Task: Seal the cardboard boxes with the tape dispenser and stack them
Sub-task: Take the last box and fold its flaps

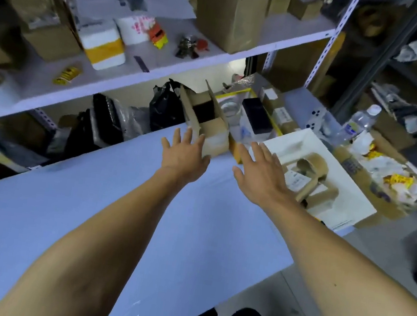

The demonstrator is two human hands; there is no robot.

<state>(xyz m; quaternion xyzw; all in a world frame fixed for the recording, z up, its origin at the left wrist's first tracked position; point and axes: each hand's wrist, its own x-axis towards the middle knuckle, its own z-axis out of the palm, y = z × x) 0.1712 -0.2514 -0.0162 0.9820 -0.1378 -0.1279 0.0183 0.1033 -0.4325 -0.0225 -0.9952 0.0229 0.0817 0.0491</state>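
Nearest, a smooth pale-blue table fills the lower frame, with two bare forearms reaching across it toward 12 o'clock. The left hand is spread flat, fingers straight, holding nothing; its fingertips lie at or against the near face of a small open box of brown corrugated card, flaps standing up, at the table's far edge. The right hand is likewise splayed and empty, hovering just at 3 o'clock of that box. At 2 o'clock of the right hand lies a white moulded tray holding curled brown card pieces. Beyond it, a clear plastic bottle stands among crumpled paper. At 12 o'clock, a white metal shelf carries a tall open carton. No tape dispenser can be made out.
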